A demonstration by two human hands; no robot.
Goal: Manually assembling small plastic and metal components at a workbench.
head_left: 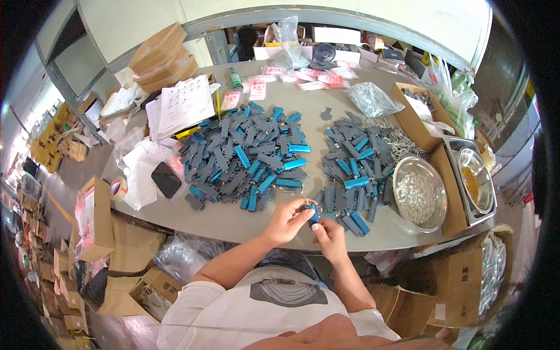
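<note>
Blue shows between my fingertips at the table's [233, 224] near edge, where a small blue-and-dark part [314, 216] is gripped from both sides: my left hand [287, 221] pinches its upper end between thumb and forefinger, and my right hand [331, 238] closes thumb and fingers around the lower. I judge the step in hand to be close fingerwork on this single piece; the next move seems to call for a steady left pinch and fine pressure from the right thumb, though its exact fit is too small to tell. Just beyond, a smaller pile of similar parts [350, 169] crowds my right hand, standing between it and the tangled metal pieces [406, 144] and a steel bowl [442, 201] of small white pieces. Ahead to the left, a bigger heap [233, 157] blocks the direct reach to loose papers [184, 108]; a dark phone [167, 179] lies beside it.
</note>
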